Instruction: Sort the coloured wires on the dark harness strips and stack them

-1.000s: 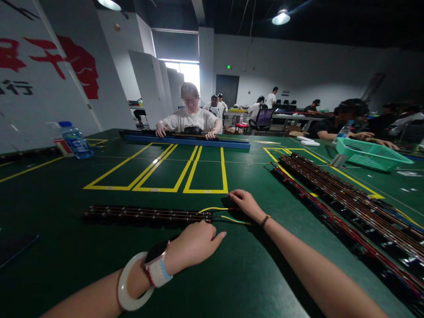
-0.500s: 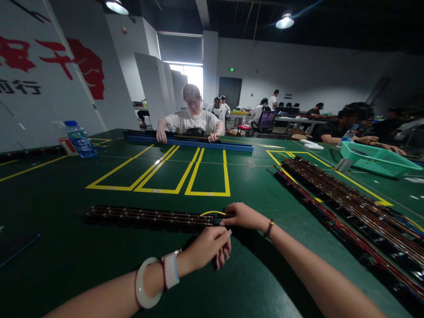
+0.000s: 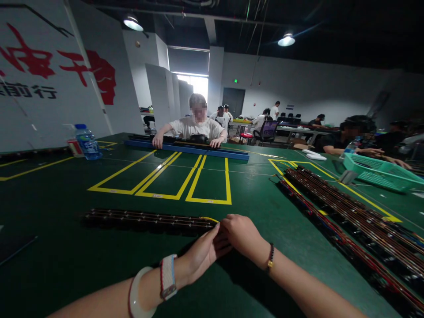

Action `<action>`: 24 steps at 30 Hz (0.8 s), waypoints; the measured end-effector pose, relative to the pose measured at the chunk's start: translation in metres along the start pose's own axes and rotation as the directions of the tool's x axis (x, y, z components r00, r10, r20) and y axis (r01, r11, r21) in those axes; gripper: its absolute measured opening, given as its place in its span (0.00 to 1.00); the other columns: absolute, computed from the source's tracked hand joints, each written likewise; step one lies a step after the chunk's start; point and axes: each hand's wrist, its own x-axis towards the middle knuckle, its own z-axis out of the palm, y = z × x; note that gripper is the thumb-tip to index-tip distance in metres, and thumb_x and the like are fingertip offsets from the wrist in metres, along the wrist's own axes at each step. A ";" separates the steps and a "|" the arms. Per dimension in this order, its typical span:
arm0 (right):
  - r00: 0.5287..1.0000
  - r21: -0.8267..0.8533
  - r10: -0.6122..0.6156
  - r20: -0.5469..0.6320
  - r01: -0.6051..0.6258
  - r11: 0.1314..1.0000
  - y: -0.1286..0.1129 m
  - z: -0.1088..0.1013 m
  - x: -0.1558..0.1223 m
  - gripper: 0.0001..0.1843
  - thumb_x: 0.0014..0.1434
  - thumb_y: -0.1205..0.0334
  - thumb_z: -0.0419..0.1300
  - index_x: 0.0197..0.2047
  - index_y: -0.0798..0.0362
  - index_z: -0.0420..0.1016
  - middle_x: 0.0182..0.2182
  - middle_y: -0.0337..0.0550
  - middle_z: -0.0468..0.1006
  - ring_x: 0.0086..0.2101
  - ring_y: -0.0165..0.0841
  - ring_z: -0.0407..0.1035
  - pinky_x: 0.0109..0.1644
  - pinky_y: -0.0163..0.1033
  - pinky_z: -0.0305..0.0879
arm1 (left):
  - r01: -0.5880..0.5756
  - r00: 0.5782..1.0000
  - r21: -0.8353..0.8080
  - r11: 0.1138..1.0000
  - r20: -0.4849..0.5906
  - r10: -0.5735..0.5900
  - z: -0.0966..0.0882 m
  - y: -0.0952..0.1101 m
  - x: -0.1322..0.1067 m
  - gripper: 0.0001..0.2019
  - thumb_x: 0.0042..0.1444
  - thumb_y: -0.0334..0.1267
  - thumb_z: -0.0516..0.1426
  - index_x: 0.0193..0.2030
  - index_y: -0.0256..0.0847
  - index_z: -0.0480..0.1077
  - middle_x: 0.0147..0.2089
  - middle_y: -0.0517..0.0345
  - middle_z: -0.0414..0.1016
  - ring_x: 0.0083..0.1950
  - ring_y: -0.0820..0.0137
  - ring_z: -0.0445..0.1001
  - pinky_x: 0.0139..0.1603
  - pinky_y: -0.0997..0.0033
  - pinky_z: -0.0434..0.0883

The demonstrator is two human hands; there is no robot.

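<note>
A long black strip (image 3: pixel 145 221) with thin copper-coloured wires along it lies lengthwise on the green table. From its right end a yellow wire (image 3: pixel 209 219) curves toward my fingers. My left hand (image 3: pixel 202 254), with a watch and a pale bangle on its wrist, has its thumb raised at that end and its fingers pressed in by my other hand. My right hand (image 3: pixel 243 234), wearing a dark beaded bracelet, is bent over with its fingers closed against the left fingertips. Whatever is pinched between the hands is hidden.
More wired strips (image 3: pixel 344 212) lie on the right, beside a green basket (image 3: pixel 380 172). Yellow tape outlines (image 3: pixel 159 195) mark the table ahead. Across it, a person (image 3: pixel 197 126) rests both hands on a long blue rail (image 3: pixel 185 150). A blue-capped bottle (image 3: pixel 88 143) stands at left.
My left hand has turned, thumb up, and come against the right hand. The right hand has curled over at the strip's end. The camera view has tilted up slightly.
</note>
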 end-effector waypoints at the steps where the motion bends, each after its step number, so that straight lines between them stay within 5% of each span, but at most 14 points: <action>1: 1.000 -0.034 -0.005 0.018 0.006 0.999 -0.005 0.001 -0.001 0.10 0.58 0.72 0.52 0.38 0.56 0.75 0.33 0.48 0.75 0.32 0.34 0.70 0.35 0.35 0.63 | -0.010 1.000 -0.009 1.000 -0.010 0.010 0.000 -0.001 0.000 0.12 0.61 0.41 0.52 0.46 0.36 0.67 0.51 0.46 0.73 0.52 0.65 0.71 0.58 0.61 0.63; 6: 1.000 -0.124 -0.028 0.013 0.029 0.992 -0.024 0.015 -0.008 0.17 0.56 0.77 0.50 0.48 0.62 0.71 0.41 0.60 0.74 0.37 0.40 0.71 0.37 0.40 0.69 | -0.009 0.995 0.039 0.999 -0.104 0.013 0.002 -0.001 -0.002 0.12 0.59 0.41 0.55 0.46 0.38 0.68 0.48 0.48 0.75 0.51 0.64 0.72 0.54 0.62 0.66; 11: 0.999 -0.113 -0.038 0.015 0.039 0.993 -0.028 0.014 -0.013 0.20 0.55 0.79 0.49 0.50 0.63 0.70 0.43 0.61 0.72 0.36 0.39 0.71 0.38 0.40 0.69 | -0.010 0.989 0.075 0.997 -0.146 0.021 0.001 -0.002 -0.002 0.11 0.58 0.40 0.56 0.44 0.37 0.69 0.45 0.49 0.76 0.48 0.65 0.73 0.51 0.65 0.67; 18: 0.999 0.074 0.040 0.031 -0.042 0.996 -0.014 -0.016 -0.018 0.08 0.56 0.68 0.57 0.40 0.55 0.71 0.35 0.47 0.74 0.33 0.36 0.72 0.35 0.36 0.66 | -0.053 0.993 0.077 0.996 -0.102 0.060 -0.003 -0.006 0.002 0.08 0.57 0.39 0.57 0.40 0.36 0.69 0.43 0.50 0.76 0.45 0.66 0.74 0.50 0.64 0.67; 24: 0.987 0.017 0.145 0.066 -0.146 0.989 0.000 -0.024 -0.020 0.07 0.53 0.60 0.61 0.33 0.55 0.74 0.30 0.49 0.76 0.31 0.39 0.73 0.30 0.36 0.62 | -0.053 0.998 0.076 0.996 -0.038 0.056 -0.003 -0.007 0.002 0.09 0.60 0.40 0.54 0.41 0.37 0.68 0.43 0.50 0.76 0.47 0.67 0.73 0.52 0.64 0.67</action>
